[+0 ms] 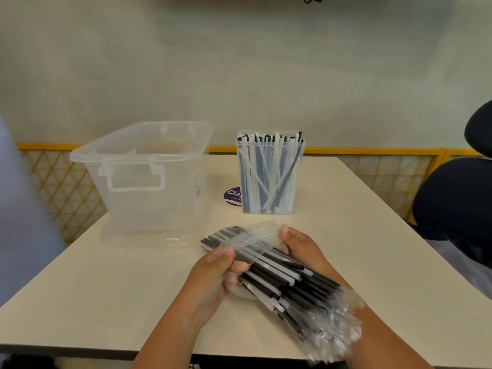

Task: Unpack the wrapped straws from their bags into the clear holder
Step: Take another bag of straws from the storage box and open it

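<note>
- The bag [332, 315] of straws [279, 275] is held in both hands near the front edge of the table [106, 288].
- The left hand [213, 270] pinches the plastic near the open end. The right hand [303, 249] grips the bag from the other side.
- The holder [271, 177] stands near the back edge, partly filled. 1 bin [143, 182] is at the back-left corner.
- I think it is best to peel the plastic back slowly and hold the bundle tight, so no straw slips out.
</note>
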A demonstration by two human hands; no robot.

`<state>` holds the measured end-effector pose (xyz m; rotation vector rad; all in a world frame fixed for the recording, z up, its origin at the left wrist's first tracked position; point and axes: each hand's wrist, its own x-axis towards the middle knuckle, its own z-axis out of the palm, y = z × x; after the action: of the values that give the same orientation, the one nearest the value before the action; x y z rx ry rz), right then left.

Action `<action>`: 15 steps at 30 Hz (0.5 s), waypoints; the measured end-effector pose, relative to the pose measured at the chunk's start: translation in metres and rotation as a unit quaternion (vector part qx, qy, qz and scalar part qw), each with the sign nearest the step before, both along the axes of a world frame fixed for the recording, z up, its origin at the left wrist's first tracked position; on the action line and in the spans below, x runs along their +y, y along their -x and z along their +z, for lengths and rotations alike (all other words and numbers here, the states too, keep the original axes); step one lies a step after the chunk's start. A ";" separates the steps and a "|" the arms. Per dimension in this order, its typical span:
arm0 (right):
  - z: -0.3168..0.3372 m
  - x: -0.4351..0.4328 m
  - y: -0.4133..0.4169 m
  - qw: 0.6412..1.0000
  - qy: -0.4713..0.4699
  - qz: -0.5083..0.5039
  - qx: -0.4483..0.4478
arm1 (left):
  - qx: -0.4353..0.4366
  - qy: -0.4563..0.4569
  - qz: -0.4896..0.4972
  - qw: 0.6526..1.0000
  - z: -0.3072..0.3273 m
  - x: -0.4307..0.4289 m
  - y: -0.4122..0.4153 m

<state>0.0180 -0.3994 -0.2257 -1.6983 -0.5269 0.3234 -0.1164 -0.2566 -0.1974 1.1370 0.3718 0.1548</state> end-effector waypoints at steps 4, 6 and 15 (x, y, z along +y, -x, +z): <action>-0.003 0.010 -0.007 1.000 0.001 0.030 0.010 | -0.005 0.090 0.007 0.996 -0.002 0.012 -0.001; 0.001 0.018 -0.013 0.999 0.017 0.038 0.019 | -0.003 0.050 0.024 0.998 -0.002 0.014 -0.001; 0.050 -0.030 -0.045 0.985 0.081 0.057 0.140 | -0.023 0.091 0.084 0.992 0.010 -0.009 0.007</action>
<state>0.0634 -0.4292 -0.1755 -1.7455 -0.3964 0.6933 -0.1236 -0.2656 -0.1877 0.9195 0.4318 0.2899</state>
